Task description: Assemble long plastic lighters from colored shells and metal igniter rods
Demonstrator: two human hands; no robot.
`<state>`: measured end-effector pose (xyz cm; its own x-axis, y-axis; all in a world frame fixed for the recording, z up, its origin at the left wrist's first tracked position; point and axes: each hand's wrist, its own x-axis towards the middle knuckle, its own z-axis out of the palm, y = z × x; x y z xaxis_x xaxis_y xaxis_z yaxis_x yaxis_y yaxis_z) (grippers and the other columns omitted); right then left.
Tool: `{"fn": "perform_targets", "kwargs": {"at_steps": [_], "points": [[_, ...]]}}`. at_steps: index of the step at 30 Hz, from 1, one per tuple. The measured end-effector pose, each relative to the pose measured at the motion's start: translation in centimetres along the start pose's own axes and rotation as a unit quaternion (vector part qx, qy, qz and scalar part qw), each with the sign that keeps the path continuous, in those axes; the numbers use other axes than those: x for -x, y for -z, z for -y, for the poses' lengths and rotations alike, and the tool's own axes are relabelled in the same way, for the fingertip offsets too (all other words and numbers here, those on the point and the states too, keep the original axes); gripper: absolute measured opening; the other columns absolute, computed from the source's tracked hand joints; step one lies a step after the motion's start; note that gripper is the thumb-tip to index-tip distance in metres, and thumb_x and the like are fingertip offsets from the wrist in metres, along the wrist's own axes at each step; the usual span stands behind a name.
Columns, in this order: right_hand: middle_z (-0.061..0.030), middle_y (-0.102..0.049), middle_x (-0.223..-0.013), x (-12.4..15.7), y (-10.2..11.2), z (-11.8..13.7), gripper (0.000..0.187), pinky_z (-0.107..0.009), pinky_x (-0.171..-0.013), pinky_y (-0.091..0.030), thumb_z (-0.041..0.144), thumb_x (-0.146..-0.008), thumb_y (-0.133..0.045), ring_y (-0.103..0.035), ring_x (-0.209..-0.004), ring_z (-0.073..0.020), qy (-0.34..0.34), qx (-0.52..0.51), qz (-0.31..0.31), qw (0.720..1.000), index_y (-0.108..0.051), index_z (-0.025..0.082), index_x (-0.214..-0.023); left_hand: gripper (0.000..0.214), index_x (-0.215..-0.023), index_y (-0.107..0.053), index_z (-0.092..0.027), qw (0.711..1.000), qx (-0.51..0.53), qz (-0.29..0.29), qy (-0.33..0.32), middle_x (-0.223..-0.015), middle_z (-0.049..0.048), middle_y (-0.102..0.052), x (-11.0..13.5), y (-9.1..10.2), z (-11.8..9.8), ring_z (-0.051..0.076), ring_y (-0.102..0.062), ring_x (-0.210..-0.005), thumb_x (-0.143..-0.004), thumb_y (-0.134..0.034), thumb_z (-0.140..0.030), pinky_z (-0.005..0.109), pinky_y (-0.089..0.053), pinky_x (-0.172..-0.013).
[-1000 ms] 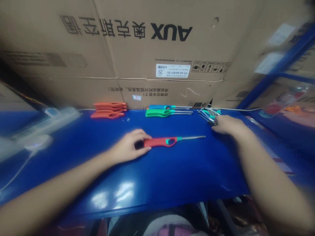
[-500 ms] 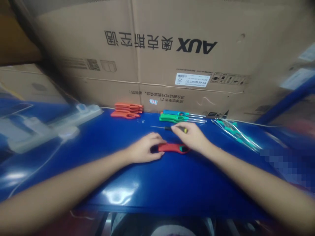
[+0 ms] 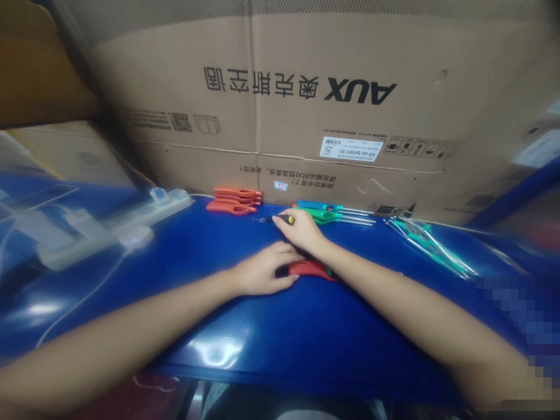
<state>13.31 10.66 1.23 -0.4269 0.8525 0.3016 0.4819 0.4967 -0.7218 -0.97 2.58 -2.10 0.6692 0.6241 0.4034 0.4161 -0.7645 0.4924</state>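
Observation:
My left hand [image 3: 265, 271] grips one end of a red lighter casing [image 3: 311, 269] lying on the blue table; my right forearm crosses above its other end and partly hides it. In my right hand [image 3: 304, 232] is a screwdriver [image 3: 286, 220] with a black and yellow handle, held almost level and pointing left. Its tip is over some tiny metal pieces [image 3: 259, 220], perhaps screws, too small to make out. Just behind my right hand lie green lighters [image 3: 326, 216] and a blue lighter [image 3: 312, 205] with metal rods, partly covered by the hand.
Orange lighter casings [image 3: 234, 201] are stacked at the back of the table [image 3: 262, 338]. Metal rods with green parts [image 3: 431, 245] lie to the right. A white power strip [image 3: 118, 227] with plugs and cables is on the left. A large cardboard box [image 3: 284, 122] stands behind.
My right hand has moved left and slightly away with the screwdriver, bringing its tip to the tiny metal pieces. My left hand still holds the red casing. The view has shifted a little.

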Motion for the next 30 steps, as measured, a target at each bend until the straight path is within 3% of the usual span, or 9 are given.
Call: {"fn": "perform_targets", "kwargs": {"at_steps": [5,7,9,12,14,17,22,30], "points": [[-0.0060,-0.076,-0.089,0.2,0.5,-0.2,0.021,-0.033,-0.082,-0.050,0.035,-0.089,-0.063,-0.067,-0.084,-0.0209,-0.013,-0.069,-0.049,0.996,-0.072,0.017,-0.083,0.041,-0.131,-0.063,-0.017,1.000,-0.008,0.008,0.016,-0.127,0.0124,-0.066,0.0,-0.1,0.1,0.026,-0.060,-0.121,-0.090,-0.064,-0.020,0.042,-0.047,-0.109],[-0.0036,-0.071,-0.078,0.8,1.3,-0.1,0.024,-0.031,-0.073,-0.050,0.039,-0.089,-0.062,-0.063,-0.074,-0.0185,-0.026,-0.096,-0.079,0.992,-0.070,0.018,-0.082,0.039,-0.129,-0.065,-0.015,1.000,-0.014,0.013,0.022,-0.119,0.0127,-0.067,-0.1,-0.1,0.0,0.026,-0.061,-0.114,-0.090,-0.064,-0.022,0.041,-0.050,-0.104],[0.0023,-0.058,-0.058,1.8,2.3,0.0,0.028,-0.027,-0.057,-0.045,0.045,-0.089,-0.061,-0.052,-0.055,-0.0140,-0.053,-0.152,-0.097,0.982,-0.064,0.019,-0.077,0.038,-0.128,-0.065,-0.014,0.999,-0.014,0.014,0.029,-0.116,0.0125,-0.067,-0.1,-0.2,-0.2,0.025,-0.062,-0.110,-0.091,-0.064,-0.024,0.041,-0.050,-0.101],[0.0098,-0.035,-0.048,4.1,4.4,-0.1,0.040,-0.023,-0.042,-0.029,0.047,-0.078,-0.075,-0.033,-0.042,-0.0074,-0.139,-0.368,-0.116,0.912,-0.046,0.022,-0.066,0.038,-0.129,-0.065,-0.017,0.999,0.005,0.019,0.036,-0.117,0.0113,-0.067,-0.1,-0.5,-0.6,0.024,-0.061,-0.110,-0.092,-0.067,-0.029,0.040,-0.049,-0.102],[0.0107,-0.035,-0.051,5.8,5.9,-0.5,0.048,-0.020,-0.040,-0.026,0.045,-0.068,-0.085,-0.031,-0.043,-0.0050,-0.185,-0.450,-0.129,0.864,-0.042,0.021,-0.066,0.041,-0.131,-0.065,-0.019,0.999,0.023,0.026,0.041,-0.119,0.0104,-0.067,-0.1,-0.8,-1.0,0.024,-0.061,-0.112,-0.091,-0.070,-0.031,0.039,-0.049,-0.103],[0.0109,-0.038,-0.053,7.8,8.2,-1.8,0.050,-0.018,-0.039,-0.026,0.039,-0.063,-0.090,-0.031,-0.043,-0.0041,-0.234,-0.502,-0.136,0.822,-0.044,0.021,-0.069,0.044,-0.134,-0.063,-0.020,0.997,0.043,0.024,0.061,-0.120,0.0102,-0.066,-0.2,-1.6,-1.8,0.024,-0.061,-0.113,-0.092,-0.070,-0.031,0.039,-0.049,-0.103],[0.0121,-0.035,-0.048,8.8,11.0,-4.5,0.049,-0.017,-0.037,-0.026,0.035,-0.066,-0.087,-0.029,-0.040,-0.0040,-0.247,-0.548,-0.163,0.782,-0.040,0.022,-0.068,0.038,-0.127,-0.068,-0.019,0.993,0.054,-0.005,0.109,-0.117,0.0097,-0.068,-1.1,-3.3,-3.4,0.024,-0.065,-0.108,-0.091,-0.070,-0.027,0.040,-0.051,-0.098],[0.0104,-0.036,-0.045,8.6,12.2,-5.0,0.030,-0.018,-0.039,-0.027,0.027,-0.075,-0.071,-0.029,-0.041,-0.0056,-0.249,-0.580,-0.119,0.766,-0.043,0.021,-0.067,0.036,-0.119,-0.074,-0.020,0.985,0.073,-0.032,0.153,-0.115,0.0089,-0.068,-2.6,-4.5,-3.6,0.025,-0.066,-0.107,-0.084,-0.076,-0.031,0.040,-0.052,-0.099]]}}
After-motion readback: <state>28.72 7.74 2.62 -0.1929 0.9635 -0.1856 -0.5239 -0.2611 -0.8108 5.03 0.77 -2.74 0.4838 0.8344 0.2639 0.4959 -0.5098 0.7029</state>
